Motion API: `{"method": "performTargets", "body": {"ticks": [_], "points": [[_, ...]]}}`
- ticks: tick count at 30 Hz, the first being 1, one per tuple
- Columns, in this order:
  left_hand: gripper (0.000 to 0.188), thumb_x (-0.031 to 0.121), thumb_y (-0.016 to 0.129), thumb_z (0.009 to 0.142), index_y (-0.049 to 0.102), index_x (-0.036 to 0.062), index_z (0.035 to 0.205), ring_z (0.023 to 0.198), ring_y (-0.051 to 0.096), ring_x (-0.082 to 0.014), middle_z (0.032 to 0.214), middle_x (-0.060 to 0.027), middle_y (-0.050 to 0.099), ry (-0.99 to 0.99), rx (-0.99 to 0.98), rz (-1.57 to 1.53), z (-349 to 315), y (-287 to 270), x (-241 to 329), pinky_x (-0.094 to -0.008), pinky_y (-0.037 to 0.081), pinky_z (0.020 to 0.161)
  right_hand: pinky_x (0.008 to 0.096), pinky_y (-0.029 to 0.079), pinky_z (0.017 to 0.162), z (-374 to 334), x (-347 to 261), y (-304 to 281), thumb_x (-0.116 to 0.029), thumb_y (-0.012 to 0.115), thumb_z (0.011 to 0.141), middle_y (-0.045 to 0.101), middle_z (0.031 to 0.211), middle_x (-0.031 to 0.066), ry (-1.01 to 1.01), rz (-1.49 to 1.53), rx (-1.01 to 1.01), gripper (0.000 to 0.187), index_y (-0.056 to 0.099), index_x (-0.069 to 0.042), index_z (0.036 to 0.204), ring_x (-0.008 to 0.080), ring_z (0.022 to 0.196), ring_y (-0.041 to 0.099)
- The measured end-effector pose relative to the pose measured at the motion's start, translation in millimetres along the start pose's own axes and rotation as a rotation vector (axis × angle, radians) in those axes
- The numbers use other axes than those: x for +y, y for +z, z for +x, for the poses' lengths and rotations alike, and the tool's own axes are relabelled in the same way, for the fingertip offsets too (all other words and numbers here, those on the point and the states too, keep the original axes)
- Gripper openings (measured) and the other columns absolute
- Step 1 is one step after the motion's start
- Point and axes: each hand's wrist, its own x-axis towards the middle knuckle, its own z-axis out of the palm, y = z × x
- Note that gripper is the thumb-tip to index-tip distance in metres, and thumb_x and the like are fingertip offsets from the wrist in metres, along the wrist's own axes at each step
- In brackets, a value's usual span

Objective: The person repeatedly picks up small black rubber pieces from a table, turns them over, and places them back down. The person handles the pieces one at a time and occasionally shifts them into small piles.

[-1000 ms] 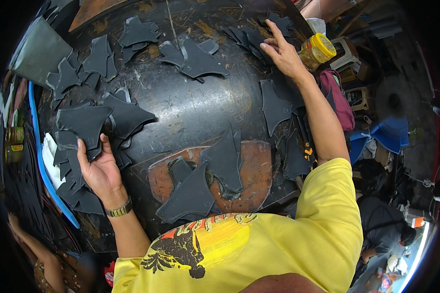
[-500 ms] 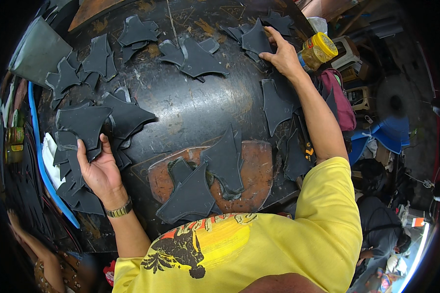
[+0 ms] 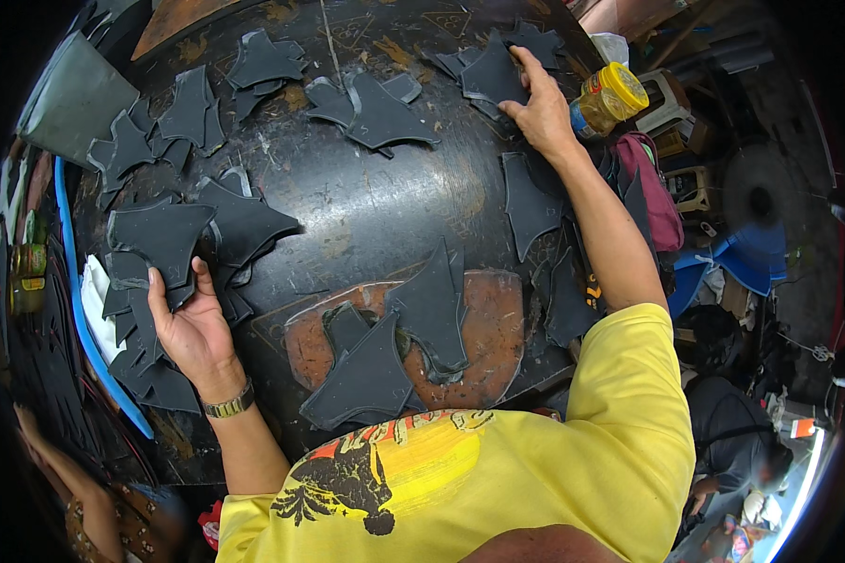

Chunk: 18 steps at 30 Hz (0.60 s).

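Note:
At the left of the table, my left hand [image 3: 195, 324] is palm up around the lower tip of a black flat cut-out piece [image 3: 162, 235]. My thumb and one finger show at its edge; the other fingers are hidden beneath. This piece lies over a stack of similar pieces. Far right, my right hand [image 3: 543, 111] grips the right edge of another black cut-out piece [image 3: 490, 73], thumb and forefinger apart along it. More such pieces lie under and behind it.
Several piles of black pieces [image 3: 385, 111] spread over the dark table [image 3: 347, 202]. A brown worn board [image 3: 493, 324] lies at the near edge, with pieces on it. A yellow-lidded jar [image 3: 610, 98] stands beside my right wrist. Another person's arm [image 3: 75, 469] shows at lower left.
The piece at my right hand has shifted slightly left and up, and that hand has turned a little. My left hand stays in place.

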Motion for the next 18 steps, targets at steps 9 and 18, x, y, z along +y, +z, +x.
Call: {"method": "performTargets", "body": {"ticks": [9,18], "points": [[0.029,0.014,0.057,0.094,0.054,-0.0016,0.118,0.104,0.059,-0.0228,0.116,-0.0131,0.061,0.003,-0.005,0.001,0,-1,0,-0.0377,0.055,0.085,0.0250,0.050,0.081,7,5,-30,0.004,0.067,0.077,0.065,0.103,0.0068,0.519,1.116,-0.211,0.047,0.058,-0.001,0.123,0.0132,0.091,0.063],[0.028,0.014,0.057,0.095,0.054,-0.0022,0.117,0.102,0.060,-0.0225,0.115,-0.0131,0.061,-0.007,-0.013,0.013,0,0,-2,-0.0374,0.055,0.085,0.0261,0.047,0.086,-27,-51,-35,-0.009,0.070,0.079,0.070,0.097,0.0068,0.127,0.426,-0.699,0.030,0.068,0.001,0.107,0.0135,0.090,0.063]]}}
